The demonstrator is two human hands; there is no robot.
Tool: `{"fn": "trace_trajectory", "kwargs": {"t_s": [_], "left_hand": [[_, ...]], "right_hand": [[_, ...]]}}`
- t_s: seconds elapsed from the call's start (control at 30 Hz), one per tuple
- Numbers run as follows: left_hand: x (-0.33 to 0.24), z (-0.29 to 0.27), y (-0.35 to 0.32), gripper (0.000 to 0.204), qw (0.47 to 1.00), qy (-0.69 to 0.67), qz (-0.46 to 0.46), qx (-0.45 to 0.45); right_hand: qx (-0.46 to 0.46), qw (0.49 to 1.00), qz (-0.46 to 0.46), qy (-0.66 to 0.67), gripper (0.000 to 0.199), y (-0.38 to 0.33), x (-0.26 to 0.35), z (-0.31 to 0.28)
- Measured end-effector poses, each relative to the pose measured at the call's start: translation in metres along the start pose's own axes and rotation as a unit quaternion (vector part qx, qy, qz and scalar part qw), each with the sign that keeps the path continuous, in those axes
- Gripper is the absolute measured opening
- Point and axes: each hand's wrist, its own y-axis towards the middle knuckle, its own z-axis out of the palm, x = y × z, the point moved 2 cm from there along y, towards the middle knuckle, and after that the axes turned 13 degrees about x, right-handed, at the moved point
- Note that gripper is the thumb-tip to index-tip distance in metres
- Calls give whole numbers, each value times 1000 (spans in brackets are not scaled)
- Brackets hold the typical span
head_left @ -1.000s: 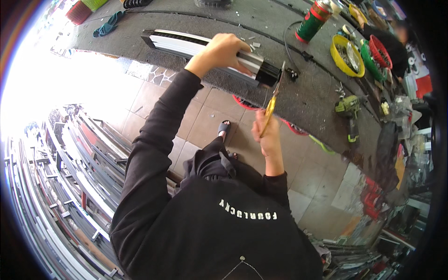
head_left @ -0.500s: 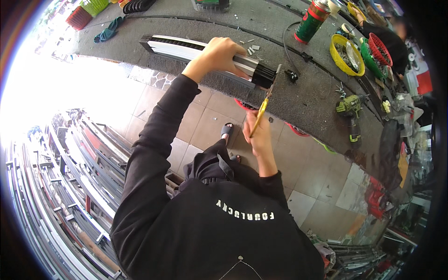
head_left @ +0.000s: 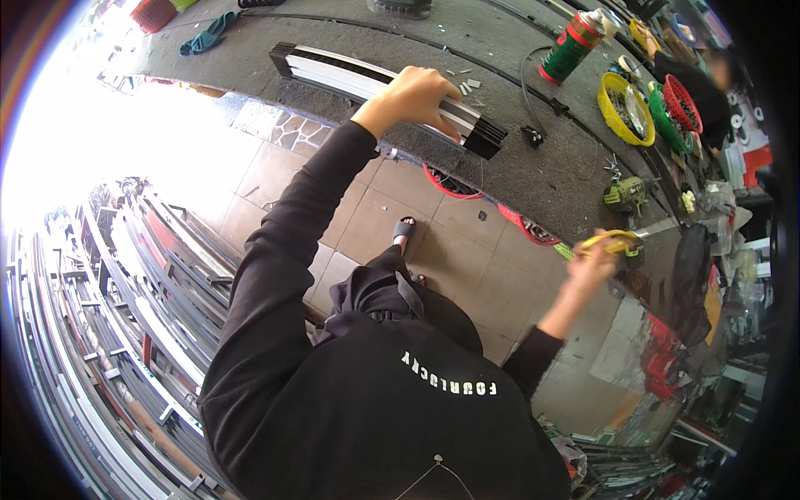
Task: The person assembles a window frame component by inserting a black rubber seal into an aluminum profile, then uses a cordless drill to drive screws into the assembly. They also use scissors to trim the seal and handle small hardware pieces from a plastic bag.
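Observation:
At the near edge of the carpeted bench (head_left: 517, 179) lies a bundle of silver-white and black profile lengths (head_left: 333, 69), with dark ribbed ends. My left hand (head_left: 417, 98) is closed over it from above near its right end. Well away to the right, my right hand (head_left: 593, 265) is closed round yellow-handled scissors (head_left: 615, 242). Their blades point right, over the bench's right part, close to a green cordless drill (head_left: 625, 196). Motion smears the right hand a little.
Small white offcuts (head_left: 471, 85) lie behind the bundle. A red-green spray can (head_left: 573, 46), a yellow basket (head_left: 623, 108) and a red basket (head_left: 682, 104) stand at the back right. Red baskets (head_left: 454, 183) sit below the bench edge. Long profiles (head_left: 125, 333) fill the left. Another person (head_left: 696, 79) is far right.
My right hand has carried the scissors from the bundle's right end away to the right. My left hand keeps its hold on the bundle. The whole view has shifted slightly.

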Motion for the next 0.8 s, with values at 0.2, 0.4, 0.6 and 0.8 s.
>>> {"fn": "trace_trajectory", "kwargs": {"t_s": [0.2, 0.4, 0.6, 0.8], "left_hand": [[3, 5, 1, 75, 1000, -7, 9, 5], [8, 8, 9, 73, 999, -16, 36, -19], [11, 6, 10, 70, 995, -25, 45, -90], [114, -4, -94, 30, 741, -129, -227, -619]], "right_hand": [[-152, 726, 68, -667, 34, 83, 6, -193], [-14, 767, 58, -639, 37, 153, -23, -242], [-98, 649, 185, -732, 38, 179, -2, -213], [82, 971, -116, -192, 49, 86, -18, 15]]}}
